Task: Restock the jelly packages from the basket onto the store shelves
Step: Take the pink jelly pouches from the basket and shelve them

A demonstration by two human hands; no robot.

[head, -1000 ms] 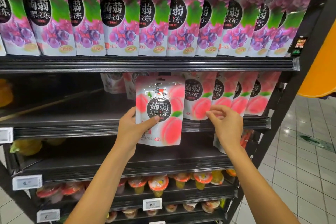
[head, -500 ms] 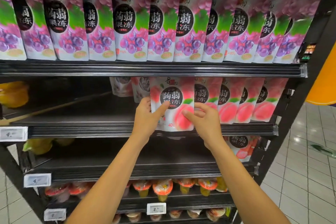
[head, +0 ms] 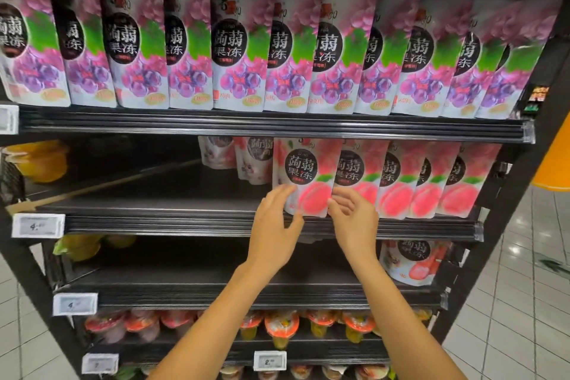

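One peach jelly pouch (head: pixel 303 177) stands upright at the front of the second shelf (head: pixel 216 220), at the left end of a row of matching peach pouches (head: pixel 425 182) that runs right. Both hands sit at its lower edge with fingers spread and slack: the left hand (head: pixel 276 227) brushes the pouch's bottom left corner, the right hand (head: pixel 354 219) its bottom right corner, neither grip clenched around it. Behind and just left, two paler pouches (head: pixel 237 157) lean farther back on the shelf, their print half hidden by the shelf above. Left of them the shelf is bare up to some yellow cups (head: pixel 38 159) at the far left. Above, grape pouches (head: pixel 240 49) fill the upper shelf edge to edge. Below, a strawberry pouch (head: pixel 413 259) peeks out at right, partly covered by the right forearm. Lower down, jelly cups (head: pixel 280 327) are blurred. Price tags (head: pixel 37 225) are unreadable.
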